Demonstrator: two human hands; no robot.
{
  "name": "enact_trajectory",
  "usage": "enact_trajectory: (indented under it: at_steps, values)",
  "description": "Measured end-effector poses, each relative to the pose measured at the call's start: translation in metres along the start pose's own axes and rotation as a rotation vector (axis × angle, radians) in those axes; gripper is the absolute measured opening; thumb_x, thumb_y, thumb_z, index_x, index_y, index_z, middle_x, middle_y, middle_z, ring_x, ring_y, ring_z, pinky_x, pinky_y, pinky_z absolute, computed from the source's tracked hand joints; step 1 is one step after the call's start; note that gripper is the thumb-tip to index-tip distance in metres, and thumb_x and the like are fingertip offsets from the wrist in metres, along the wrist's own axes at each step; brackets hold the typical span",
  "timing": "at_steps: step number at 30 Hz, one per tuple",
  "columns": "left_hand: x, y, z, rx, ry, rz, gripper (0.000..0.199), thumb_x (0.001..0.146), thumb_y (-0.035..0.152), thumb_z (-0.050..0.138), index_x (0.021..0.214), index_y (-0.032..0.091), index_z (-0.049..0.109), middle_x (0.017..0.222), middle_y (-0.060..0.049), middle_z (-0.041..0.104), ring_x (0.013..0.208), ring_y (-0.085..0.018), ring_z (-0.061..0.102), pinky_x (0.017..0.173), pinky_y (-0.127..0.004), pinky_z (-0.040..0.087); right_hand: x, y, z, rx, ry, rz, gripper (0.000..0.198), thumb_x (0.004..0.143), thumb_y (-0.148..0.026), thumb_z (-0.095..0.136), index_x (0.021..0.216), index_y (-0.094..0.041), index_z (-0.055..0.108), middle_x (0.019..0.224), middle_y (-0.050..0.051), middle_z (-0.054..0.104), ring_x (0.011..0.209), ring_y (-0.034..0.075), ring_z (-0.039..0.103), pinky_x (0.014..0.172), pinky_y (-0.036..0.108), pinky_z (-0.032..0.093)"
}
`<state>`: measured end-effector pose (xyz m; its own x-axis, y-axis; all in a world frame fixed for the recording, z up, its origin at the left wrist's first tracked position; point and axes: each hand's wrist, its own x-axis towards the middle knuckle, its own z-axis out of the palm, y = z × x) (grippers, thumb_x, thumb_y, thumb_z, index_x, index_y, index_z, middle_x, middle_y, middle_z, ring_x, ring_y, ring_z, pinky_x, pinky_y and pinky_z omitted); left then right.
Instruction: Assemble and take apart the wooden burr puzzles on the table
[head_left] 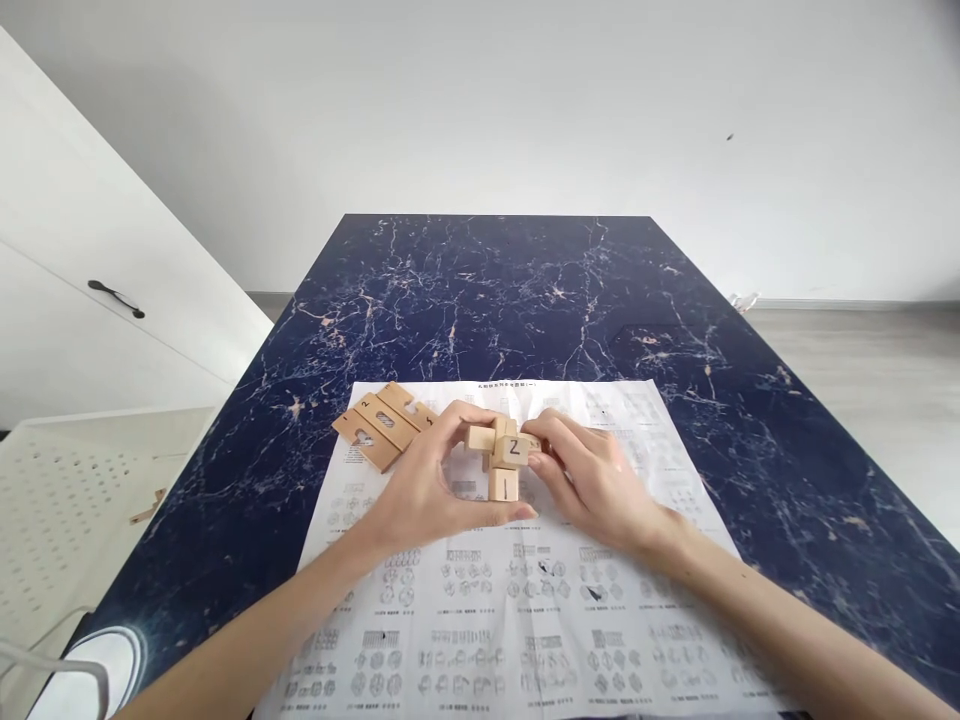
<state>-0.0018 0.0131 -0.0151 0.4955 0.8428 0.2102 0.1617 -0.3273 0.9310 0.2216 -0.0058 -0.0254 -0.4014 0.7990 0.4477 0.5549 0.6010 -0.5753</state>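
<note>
Between my hands is a wooden burr puzzle [512, 450] of interlocking pale blocks, one block end marked like a Z and a lower one with a single stroke. My left hand [442, 475] grips it from the left, thumb underneath and fingers over the top. From the right, my right hand [589, 475] pinches a block at the puzzle's side between thumb and fingers. Flat wooden pieces [382, 425] with numbers and cut-out slots lie to the left, partly behind my left hand. Under everything spreads a printed instruction sheet [465, 590] full of small diagrams.
The dark blue marble-patterned table [487, 300] reaches back to a white wall. At left are a white cabinet [67, 250] and a white perforated surface [75, 480] with a small wooden piece [148, 507] on it. A round white object [101, 672] with a cable sits at the lower left.
</note>
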Motion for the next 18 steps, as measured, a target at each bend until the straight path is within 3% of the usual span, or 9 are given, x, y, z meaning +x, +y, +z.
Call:
enact_trajectory:
  at_steps: [4,9,12,18]
  values:
    - [-0.002,-0.002,-0.002,0.046,0.010,0.056,0.069,0.073,0.037,0.099,0.127,0.032,0.057,0.118,-0.002,0.065,0.105,-0.023,0.067,0.091,-0.040,0.060,0.001,-0.009,-0.002,0.246,-0.083,0.172,0.037,0.116,-0.039,0.034,0.096,-0.020,0.059,0.078,0.001,0.060,0.063,0.014,0.051,0.059,0.029,0.041]
    - [-0.004,-0.006,-0.005,0.121,0.003,0.132,0.075,0.073,0.039,0.098,0.134,0.036,0.054,0.125,-0.005,0.066,0.111,-0.025,0.068,0.094,-0.043,0.061,0.006,-0.019,-0.010,0.534,-0.262,0.409,0.052,0.114,-0.056,0.031,0.075,-0.024,0.042,0.069,-0.002,0.047,0.061,0.013,0.040,0.059,0.030,0.037]
    - [-0.003,-0.006,-0.006,0.154,0.002,0.149,0.075,0.074,0.042,0.097,0.134,0.035,0.054,0.127,-0.006,0.066,0.114,-0.027,0.068,0.096,-0.045,0.062,0.008,-0.020,-0.013,0.591,-0.309,0.467,0.055,0.112,-0.063,0.032,0.074,-0.024,0.040,0.067,-0.004,0.041,0.060,0.013,0.036,0.059,0.030,0.036]
    - [0.001,-0.004,-0.004,0.184,0.010,0.101,0.070,0.076,0.049,0.095,0.132,0.031,0.056,0.122,-0.007,0.069,0.110,-0.027,0.070,0.095,-0.046,0.062,0.010,-0.021,-0.013,0.623,-0.285,0.499,0.057,0.112,-0.064,0.032,0.072,-0.024,0.042,0.066,-0.003,0.047,0.059,0.013,0.040,0.060,0.031,0.038]
